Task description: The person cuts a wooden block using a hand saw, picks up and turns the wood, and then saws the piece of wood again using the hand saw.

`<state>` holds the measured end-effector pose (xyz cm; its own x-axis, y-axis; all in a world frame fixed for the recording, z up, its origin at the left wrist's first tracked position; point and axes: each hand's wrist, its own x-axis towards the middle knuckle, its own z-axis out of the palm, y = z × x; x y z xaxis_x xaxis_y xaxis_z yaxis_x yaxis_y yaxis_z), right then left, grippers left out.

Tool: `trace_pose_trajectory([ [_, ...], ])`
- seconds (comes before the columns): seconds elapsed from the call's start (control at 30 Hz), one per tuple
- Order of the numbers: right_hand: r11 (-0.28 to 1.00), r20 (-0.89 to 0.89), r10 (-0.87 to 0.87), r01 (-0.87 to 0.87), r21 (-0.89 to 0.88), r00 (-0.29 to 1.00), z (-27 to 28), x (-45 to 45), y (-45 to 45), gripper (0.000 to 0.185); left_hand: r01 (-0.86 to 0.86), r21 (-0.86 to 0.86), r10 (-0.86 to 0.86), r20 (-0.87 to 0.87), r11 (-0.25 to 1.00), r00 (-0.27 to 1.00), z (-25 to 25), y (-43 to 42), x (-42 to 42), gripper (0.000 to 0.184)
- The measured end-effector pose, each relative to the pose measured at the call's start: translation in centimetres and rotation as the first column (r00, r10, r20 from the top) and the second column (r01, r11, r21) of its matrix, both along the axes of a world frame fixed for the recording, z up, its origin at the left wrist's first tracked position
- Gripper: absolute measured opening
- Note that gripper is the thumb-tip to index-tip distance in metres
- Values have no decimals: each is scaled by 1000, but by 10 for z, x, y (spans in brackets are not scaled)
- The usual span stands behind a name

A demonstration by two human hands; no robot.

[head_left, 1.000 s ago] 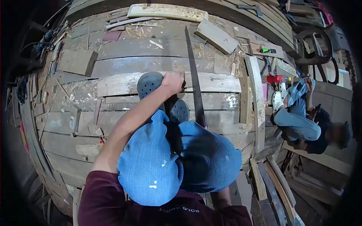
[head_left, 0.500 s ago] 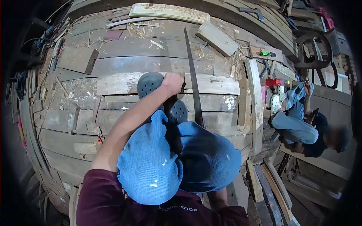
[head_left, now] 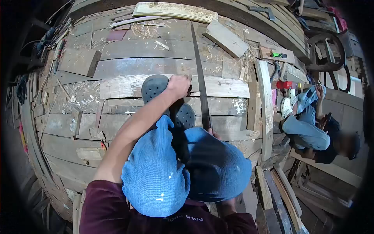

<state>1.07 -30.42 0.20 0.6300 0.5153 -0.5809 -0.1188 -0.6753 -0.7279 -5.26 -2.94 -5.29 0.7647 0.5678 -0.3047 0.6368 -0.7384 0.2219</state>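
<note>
A pale, weathered wooden board lies crosswise in front of me. My left hand is closed over it, its fingers curled down beside the dark clog that presses on the board. The long dark blade of a handsaw crosses the board just right of that hand, its narrow end pointing away from me. Past my right knee, a few fingers of my right hand show closed at the near end of the saw. My knee hides the rest of that hand and the handle.
Wood shavings and offcuts litter the plank floor. A short block and a long pale strip lie at the far side. To the right are an upright-running plank, a red bottle and a seated person.
The saw has slid a little away from me, its tip now farther off. Fingers of my right hand have come into sight past the knee. My left hand stays on the board.
</note>
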Motion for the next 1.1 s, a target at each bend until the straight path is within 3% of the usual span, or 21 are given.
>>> trace_pose_trajectory([
  [0.17,1000,-2,0,0,-13,1000,1,2,1,25,43,3,-43,40,999,998,1,2,-2,69],
  [0.33,1000,13,7,-7,-10,1000,0,5,13,25,-7,-36,9,81,999,997,-1,1,-3,56],
  [0.73,999,8,-12,12,-35,1000,-2,9,20,26,-8,-1,8,79,1000,997,-8,-1,-2,69],
  [1.1,997,13,-39,40,-59,999,-2,12,23,27,-9,-45,11,61,999,998,-6,2,-1,64],
])
